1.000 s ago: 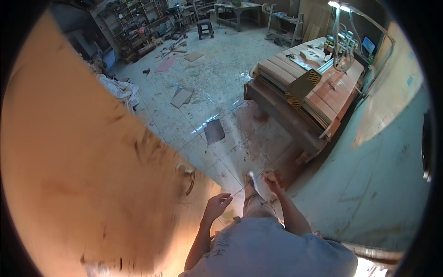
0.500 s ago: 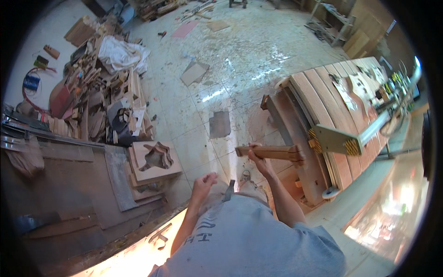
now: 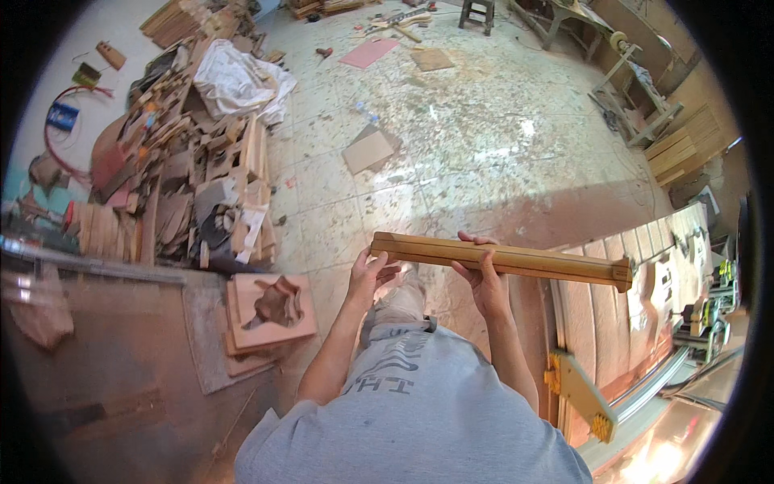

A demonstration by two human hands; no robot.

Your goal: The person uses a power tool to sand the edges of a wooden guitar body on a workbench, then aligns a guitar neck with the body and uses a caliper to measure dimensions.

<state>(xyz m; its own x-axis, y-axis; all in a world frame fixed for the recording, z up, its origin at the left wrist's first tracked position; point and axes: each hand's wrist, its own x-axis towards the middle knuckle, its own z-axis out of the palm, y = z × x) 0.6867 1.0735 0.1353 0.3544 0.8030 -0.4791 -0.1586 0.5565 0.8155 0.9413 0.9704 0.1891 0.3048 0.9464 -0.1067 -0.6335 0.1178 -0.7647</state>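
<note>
One wooden bar (image 3: 528, 260) held crosswise in front of the torso; left hand (image 3: 368, 278) loosely grips its left end, right hand (image 3: 486, 286) grips mid-length. Dark lettering (image 3: 379, 385) at 7 o'clock on the grey shirt (image 3: 435, 423), part lost in folds; slatted machine bed (image 3: 597, 331) at 4, bar's free end overlapping it in view, gap can't tell; open floor (image 3: 476, 169) from 11 to 1. Counts: two overlapping panels (image 3: 367, 153) at 10, one pink panel (image 3: 367, 53) and one brown panel (image 3: 432, 60) at 11, one stool (image 3: 477, 16) at 12, one cut-out block stack (image 3: 282, 333) near 9.
</note>
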